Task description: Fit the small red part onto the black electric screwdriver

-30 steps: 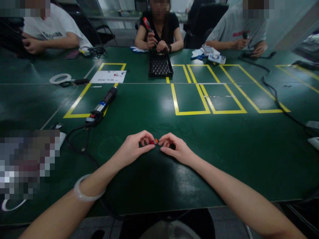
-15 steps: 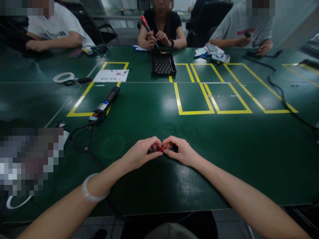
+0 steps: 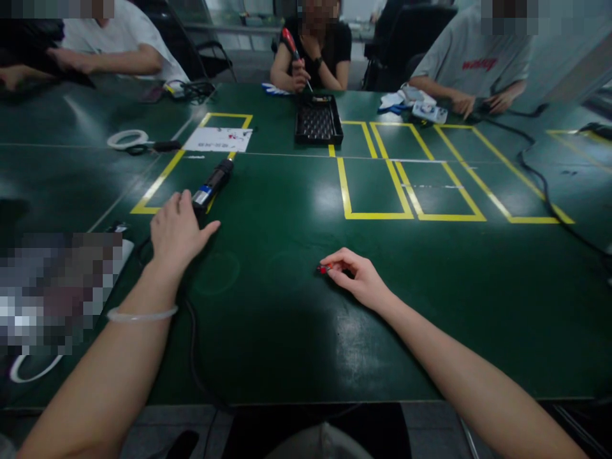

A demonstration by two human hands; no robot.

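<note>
My left hand [image 3: 176, 228], with a pale bangle on its wrist, reaches over the rear end of a corded electric screwdriver [image 3: 215, 182]. Its fingers are stretched out and the thumb stands apart. The screwdriver lies on the green table, its tip pointing away from me, and its rear is hidden under the hand. Near the middle of the table, my right hand [image 3: 356, 274] pinches a small red and black part [image 3: 324, 268] between thumb and fingertips. That part is too small to name exactly.
A white sheet [image 3: 217, 139] with tiny parts lies beyond the screwdriver. Farther off stands a black tray [image 3: 319, 121]; a person behind it holds a red-handled tool [image 3: 290, 43]. Yellow tape [image 3: 377, 216] marks the table. The black cable [image 3: 192, 344] trails to the front edge.
My left hand has let go of the small red part and moved left and forward to the screwdriver. My right hand keeps the part, now slightly farther right and forward.
</note>
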